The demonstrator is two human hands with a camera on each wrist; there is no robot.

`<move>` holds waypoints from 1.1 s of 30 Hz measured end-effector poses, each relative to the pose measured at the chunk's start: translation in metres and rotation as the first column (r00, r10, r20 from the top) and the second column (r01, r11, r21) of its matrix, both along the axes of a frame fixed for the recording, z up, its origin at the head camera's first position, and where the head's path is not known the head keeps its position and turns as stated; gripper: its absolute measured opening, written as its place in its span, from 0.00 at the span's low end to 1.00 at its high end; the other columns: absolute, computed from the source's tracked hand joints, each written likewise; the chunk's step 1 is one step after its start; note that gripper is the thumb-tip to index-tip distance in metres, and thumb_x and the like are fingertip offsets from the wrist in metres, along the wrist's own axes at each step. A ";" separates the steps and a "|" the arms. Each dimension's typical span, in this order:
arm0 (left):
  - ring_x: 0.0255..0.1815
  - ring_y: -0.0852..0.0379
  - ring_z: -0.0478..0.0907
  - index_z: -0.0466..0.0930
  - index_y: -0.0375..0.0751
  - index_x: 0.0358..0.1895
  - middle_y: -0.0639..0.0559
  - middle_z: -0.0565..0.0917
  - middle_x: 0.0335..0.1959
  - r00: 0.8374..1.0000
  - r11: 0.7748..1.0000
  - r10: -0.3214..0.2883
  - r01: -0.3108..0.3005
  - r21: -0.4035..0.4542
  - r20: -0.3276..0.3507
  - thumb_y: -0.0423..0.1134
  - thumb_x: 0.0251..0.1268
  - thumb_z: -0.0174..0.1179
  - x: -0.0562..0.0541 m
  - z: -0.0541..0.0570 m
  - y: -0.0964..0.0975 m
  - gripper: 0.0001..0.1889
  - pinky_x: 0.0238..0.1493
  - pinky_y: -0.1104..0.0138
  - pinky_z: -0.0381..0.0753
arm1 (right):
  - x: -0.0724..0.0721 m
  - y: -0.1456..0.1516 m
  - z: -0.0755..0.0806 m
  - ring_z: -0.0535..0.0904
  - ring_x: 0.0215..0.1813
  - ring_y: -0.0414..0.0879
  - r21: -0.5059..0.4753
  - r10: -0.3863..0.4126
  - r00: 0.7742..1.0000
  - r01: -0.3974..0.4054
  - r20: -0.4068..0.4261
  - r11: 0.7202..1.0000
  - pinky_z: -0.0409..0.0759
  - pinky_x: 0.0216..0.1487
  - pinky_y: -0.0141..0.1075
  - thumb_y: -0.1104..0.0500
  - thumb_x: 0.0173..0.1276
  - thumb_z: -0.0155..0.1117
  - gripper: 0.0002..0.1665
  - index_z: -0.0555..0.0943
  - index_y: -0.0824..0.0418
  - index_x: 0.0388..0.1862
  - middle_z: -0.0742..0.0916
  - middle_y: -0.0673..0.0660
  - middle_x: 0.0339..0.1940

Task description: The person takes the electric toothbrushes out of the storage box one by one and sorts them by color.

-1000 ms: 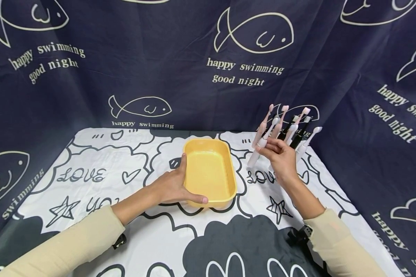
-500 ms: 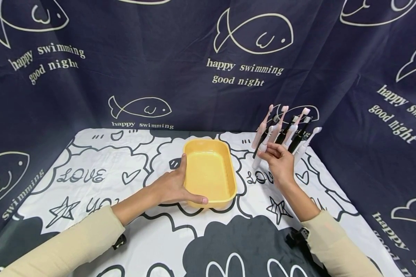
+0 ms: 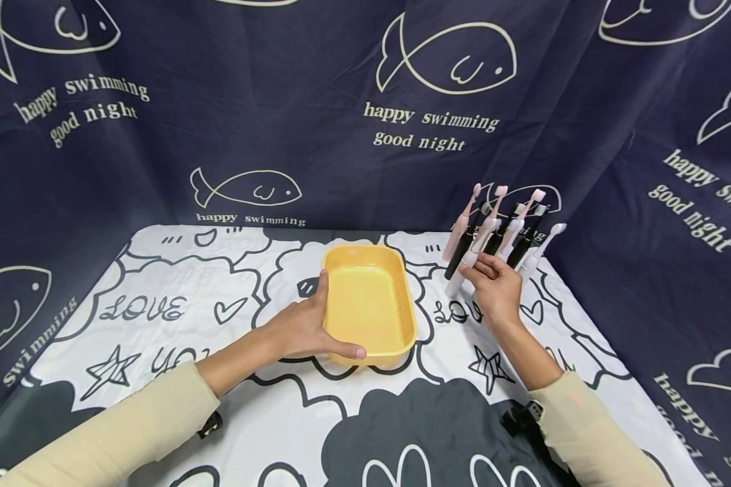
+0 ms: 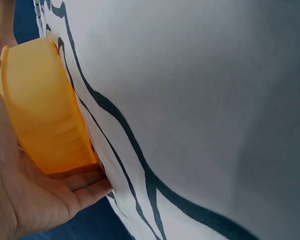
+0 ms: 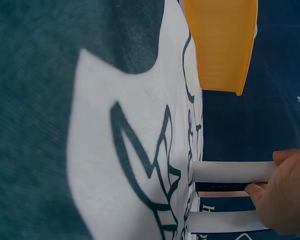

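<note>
My left hand [image 3: 301, 328] grips the near left corner of a yellow plastic tray [image 3: 368, 304], thumb on the near rim. In the left wrist view, its fingers wrap low around the tray's wall [image 4: 45, 110]. On the right, my right hand [image 3: 498, 291] pinches a white electric toothbrush [image 3: 470, 257] by its upper handle. That brush stands nearly upright, its lower end down at the cloth in the right wrist view. Behind and beside it stand several more electric toothbrushes: a pink one [image 3: 457, 237], black ones and a white one [image 3: 533, 257]. My right hand hides some of their handles.
A white cloth [image 3: 158, 270] with dark drawings covers the table. Navy fabric [image 3: 329, 101] with fish prints hangs behind it and along the sides. The tray's inside shows only its bare yellow floor.
My right hand has come slightly lower, and the white toothbrush has shifted a little to the right, closer to the other brushes. My left hand and the tray have stayed in place.
</note>
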State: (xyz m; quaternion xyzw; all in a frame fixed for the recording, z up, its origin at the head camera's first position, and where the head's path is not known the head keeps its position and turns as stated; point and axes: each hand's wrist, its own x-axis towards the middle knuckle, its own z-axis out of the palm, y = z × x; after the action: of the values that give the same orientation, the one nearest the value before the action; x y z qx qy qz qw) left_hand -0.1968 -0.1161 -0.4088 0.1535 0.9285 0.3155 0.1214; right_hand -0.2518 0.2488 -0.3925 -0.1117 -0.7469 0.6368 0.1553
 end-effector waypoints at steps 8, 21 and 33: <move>0.52 0.51 0.85 0.21 0.45 0.94 0.45 0.87 0.57 1.000 1.000 -0.001 0.001 0.001 0.001 0.83 0.39 0.81 -0.001 0.001 0.001 0.93 0.57 0.52 0.84 | 0.002 0.002 0.000 0.86 0.46 0.21 0.013 -0.005 1.000 0.005 0.011 1.000 0.82 0.52 0.17 0.64 0.75 0.78 0.30 0.84 0.66 0.75 0.92 0.34 0.42; 0.52 0.50 0.85 0.21 0.44 0.94 0.45 0.87 0.56 1.000 1.000 0.006 -0.006 -0.019 0.012 0.85 0.39 0.80 0.000 0.000 0.001 0.93 0.57 0.53 0.84 | 0.016 0.005 0.002 0.89 0.51 0.24 0.047 -0.011 1.000 0.009 0.029 0.999 0.82 0.52 0.17 0.66 0.75 0.77 0.29 0.85 0.66 0.73 0.96 0.42 0.54; 0.58 0.50 0.84 0.18 0.47 0.93 0.42 0.86 0.65 1.000 1.000 0.016 -0.016 -0.016 0.006 0.84 0.39 0.80 0.001 -0.001 0.001 0.94 0.64 0.50 0.84 | 0.025 0.008 0.005 0.86 0.42 0.17 0.078 0.016 0.998 -0.021 0.064 0.997 0.81 0.46 0.17 0.62 0.77 0.77 0.29 0.84 0.69 0.73 0.93 0.27 0.38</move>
State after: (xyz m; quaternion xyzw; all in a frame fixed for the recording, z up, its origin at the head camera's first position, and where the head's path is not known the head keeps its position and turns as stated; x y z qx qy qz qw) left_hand -0.1957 -0.1153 -0.4094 0.1441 0.9317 0.3098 0.1231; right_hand -0.2267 0.2565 -0.3873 -0.1187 -0.7770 0.6044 0.1299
